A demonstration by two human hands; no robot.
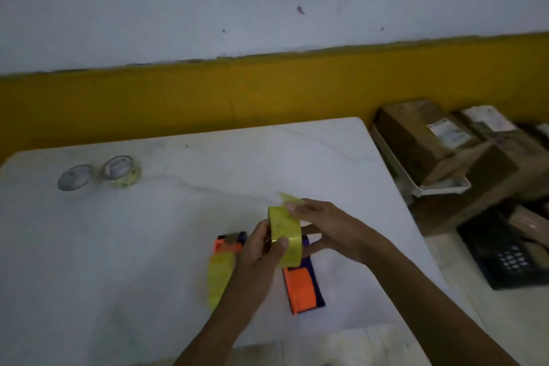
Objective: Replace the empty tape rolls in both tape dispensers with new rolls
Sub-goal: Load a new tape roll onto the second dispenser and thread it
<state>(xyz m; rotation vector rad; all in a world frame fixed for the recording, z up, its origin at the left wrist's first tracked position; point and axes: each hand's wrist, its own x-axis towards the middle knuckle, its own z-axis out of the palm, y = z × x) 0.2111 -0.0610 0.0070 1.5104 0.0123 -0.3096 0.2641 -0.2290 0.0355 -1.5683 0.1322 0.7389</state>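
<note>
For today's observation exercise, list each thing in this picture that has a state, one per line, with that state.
Held roll: off the table, in both hands, loose end peeled up.
Left hand: shut on the held roll.
Right hand: pinching the roll's loose end.
Left dispenser: lying on the table, tape strip trailing out.
Right dispenser: lying on the table, partly hidden.
Far rolls: two, resting on the table, untouched.

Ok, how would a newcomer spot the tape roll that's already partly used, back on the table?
Start at the white table's far left corner, where two rolls sit side by side. It is the right one, yellowish-green with a pale core; its left neighbour looks grey, without the yellowish-green tape.
</note>
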